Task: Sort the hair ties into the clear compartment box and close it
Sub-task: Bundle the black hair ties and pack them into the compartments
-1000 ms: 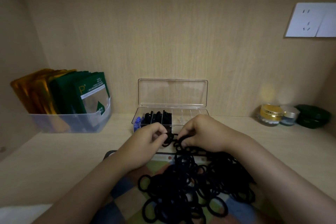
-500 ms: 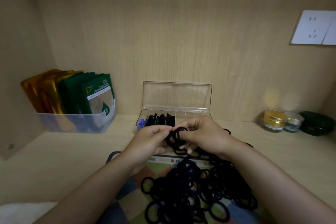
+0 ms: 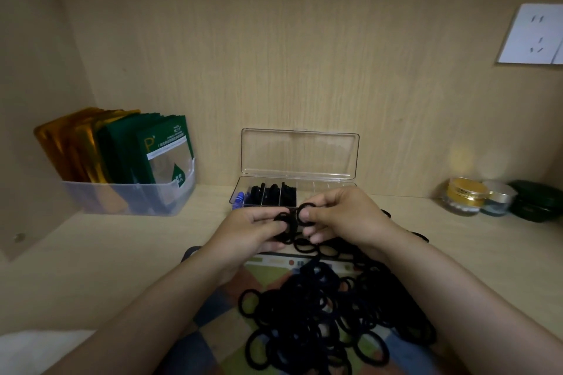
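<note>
A large pile of black hair ties (image 3: 332,310) lies on a colourful mat near the front of the shelf. Behind it stands the clear compartment box (image 3: 323,187), its lid (image 3: 300,154) upright against the back wall. The box's left compartments hold black ties and something blue at the far left; the right compartments look empty. My left hand (image 3: 253,230) and my right hand (image 3: 341,215) meet just in front of the box, both pinching a small bunch of black ties (image 3: 292,222) between them.
A translucent bin (image 3: 128,196) of gold and green sachets stands at the left. Cosmetic jars, one gold-lidded (image 3: 464,195) and one dark green (image 3: 536,199), sit at the right. A white wall socket (image 3: 531,35) is on the back wall. A white cloth shows at bottom left.
Both hands have lifted a few ties off the pile and raised them toward the box. The view has shifted slightly.
</note>
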Action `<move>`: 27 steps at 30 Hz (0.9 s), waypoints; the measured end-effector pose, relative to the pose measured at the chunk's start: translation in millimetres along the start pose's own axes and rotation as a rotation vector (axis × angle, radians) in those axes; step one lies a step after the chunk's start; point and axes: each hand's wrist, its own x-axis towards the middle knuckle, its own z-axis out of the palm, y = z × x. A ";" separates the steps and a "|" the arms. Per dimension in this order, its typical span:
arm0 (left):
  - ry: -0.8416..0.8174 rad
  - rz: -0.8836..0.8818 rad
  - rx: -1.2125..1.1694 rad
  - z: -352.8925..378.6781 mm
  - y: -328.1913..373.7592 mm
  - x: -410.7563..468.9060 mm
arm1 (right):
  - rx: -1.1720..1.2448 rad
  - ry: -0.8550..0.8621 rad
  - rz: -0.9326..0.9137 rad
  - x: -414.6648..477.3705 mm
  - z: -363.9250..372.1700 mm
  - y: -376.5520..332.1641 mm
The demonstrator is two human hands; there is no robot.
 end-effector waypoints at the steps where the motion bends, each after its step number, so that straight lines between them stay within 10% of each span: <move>1: 0.005 -0.002 -0.002 -0.4 -0.2 -0.5 | 0.023 0.029 -0.001 -0.3 -2.2 -1.4; 27: -0.041 0.070 -0.021 2.6 2.1 -4.8 | -0.288 -0.006 -0.207 -12.2 8.8 -5.6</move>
